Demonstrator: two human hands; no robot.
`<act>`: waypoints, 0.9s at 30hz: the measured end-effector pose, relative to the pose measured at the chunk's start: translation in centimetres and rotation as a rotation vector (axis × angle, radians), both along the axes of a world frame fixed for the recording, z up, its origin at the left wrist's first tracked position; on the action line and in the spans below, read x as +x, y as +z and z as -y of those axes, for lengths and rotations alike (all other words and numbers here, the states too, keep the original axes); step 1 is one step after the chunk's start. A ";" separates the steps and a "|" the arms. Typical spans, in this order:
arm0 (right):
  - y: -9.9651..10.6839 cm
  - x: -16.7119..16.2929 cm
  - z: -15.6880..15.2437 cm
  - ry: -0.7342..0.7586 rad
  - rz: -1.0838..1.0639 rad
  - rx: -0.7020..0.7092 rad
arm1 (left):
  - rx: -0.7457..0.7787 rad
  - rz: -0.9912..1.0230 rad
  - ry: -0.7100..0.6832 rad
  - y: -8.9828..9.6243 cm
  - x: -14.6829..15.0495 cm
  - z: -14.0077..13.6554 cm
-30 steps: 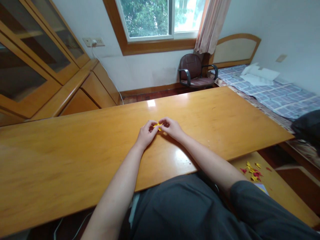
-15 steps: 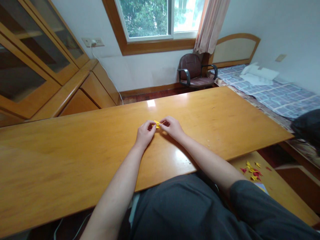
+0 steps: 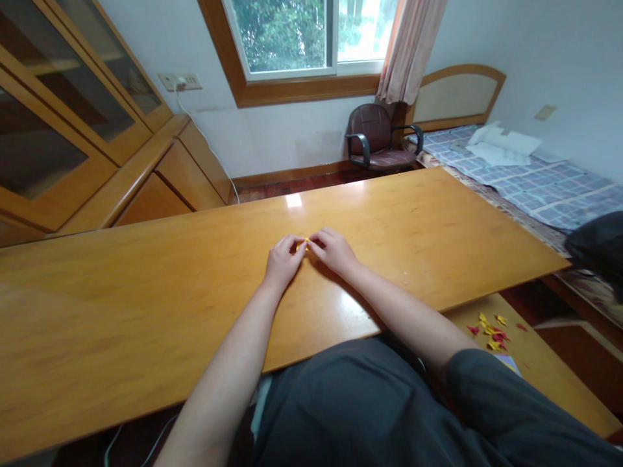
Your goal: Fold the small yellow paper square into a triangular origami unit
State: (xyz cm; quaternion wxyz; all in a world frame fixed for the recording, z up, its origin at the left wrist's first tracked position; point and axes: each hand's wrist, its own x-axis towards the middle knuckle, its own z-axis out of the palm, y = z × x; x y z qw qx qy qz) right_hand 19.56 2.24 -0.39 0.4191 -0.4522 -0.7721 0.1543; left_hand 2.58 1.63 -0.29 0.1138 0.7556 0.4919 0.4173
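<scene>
Between my two hands, just over the wooden table (image 3: 160,292), is a small folded piece of yellow paper (image 3: 306,244) that looks like an origami crane. My left hand (image 3: 284,258) pinches it from the left with thumb and forefinger. From the right, my right hand (image 3: 335,250) pinches it as well, its fingertips nearly meeting those of the left. Most of the paper is hidden behind the fingers. Several yellow and red folded paper cranes (image 3: 492,332) lie on a lower wooden surface (image 3: 559,376) to my right.
A glass-fronted cabinet (image 3: 97,155) stands at the left. Beyond the table's far edge is a brown armchair (image 3: 372,139). A bed with a checked cover (image 3: 535,185) is at the right, with a black bag (image 3: 598,250) near the table's right corner.
The fingertips of both hands have come closer together over the yellow paper, and less of it shows. My arms have stayed almost where they were.
</scene>
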 end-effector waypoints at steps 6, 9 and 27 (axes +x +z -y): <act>0.3 -0.2 0.4 -0.050 0.043 0.015 | 0.028 -0.057 0.015 0.1 0.3 0.2; 0.4 -0.3 0.4 -0.054 0.072 0.007 | 0.044 -0.092 0.028 0.2 0.5 0.3; 0.4 0.1 0.7 -0.034 0.332 0.090 | -0.006 -0.019 -0.025 0.5 0.4 0.5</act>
